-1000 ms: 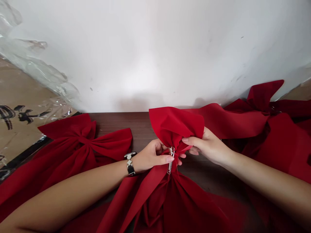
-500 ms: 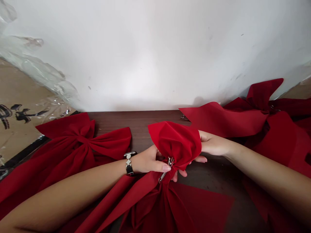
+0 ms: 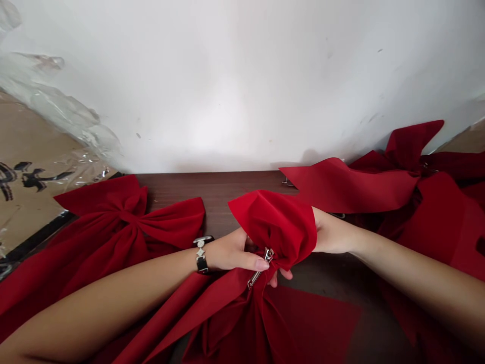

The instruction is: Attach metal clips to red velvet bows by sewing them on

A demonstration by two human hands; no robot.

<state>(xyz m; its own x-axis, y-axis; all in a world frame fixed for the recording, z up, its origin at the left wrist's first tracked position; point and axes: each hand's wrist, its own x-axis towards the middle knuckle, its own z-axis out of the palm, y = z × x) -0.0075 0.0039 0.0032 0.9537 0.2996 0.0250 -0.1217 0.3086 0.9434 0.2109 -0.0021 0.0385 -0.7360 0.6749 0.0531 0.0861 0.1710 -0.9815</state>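
A red fabric bow (image 3: 278,225) lies gathered at the middle of a dark wooden table (image 3: 215,192). A metal clip (image 3: 261,265) pinches its gathered centre. My left hand (image 3: 233,253), with a black watch on the wrist, is closed on the gather beside the clip, thumb along the front. My right hand (image 3: 331,235) reaches under the raised upper loop of the bow; the fabric hides most of its fingers, and only fingertips show below the fold, curled round the cloth. The bow's tails spread toward me.
A finished red bow (image 3: 129,217) lies at the left. More red bows (image 3: 364,187) are piled at the right. A white wall stands behind the table. Cardboard with clear plastic (image 3: 34,167) is at the far left.
The bow's upper loop has been lowered and folded over my right hand, which slid under it. The clip has tilted from upright to slanting. My left hand keeps its grip.
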